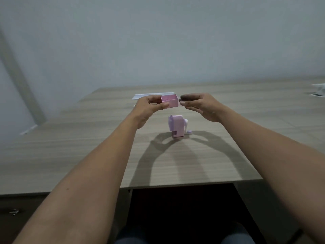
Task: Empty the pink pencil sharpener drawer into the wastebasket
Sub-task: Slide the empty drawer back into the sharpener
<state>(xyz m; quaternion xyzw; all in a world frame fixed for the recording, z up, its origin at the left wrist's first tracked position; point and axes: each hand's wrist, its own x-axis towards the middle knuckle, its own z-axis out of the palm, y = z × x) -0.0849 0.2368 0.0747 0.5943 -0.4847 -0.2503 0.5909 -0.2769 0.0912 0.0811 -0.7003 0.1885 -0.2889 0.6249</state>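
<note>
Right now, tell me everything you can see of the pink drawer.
The drawer is a small open-topped pink box, plastic by its look, out of the sharpener and held in the air above the table. It sits nearly level, open side up. The left hand pinches its left end, thumb on the near wall. The right hand is at its right end; contact is unclear. Inside looks bare, though blurred.

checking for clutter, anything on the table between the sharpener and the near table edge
No object: in the head view, only bare table with arm shadows lies between the sharpener and the near edge.
</note>
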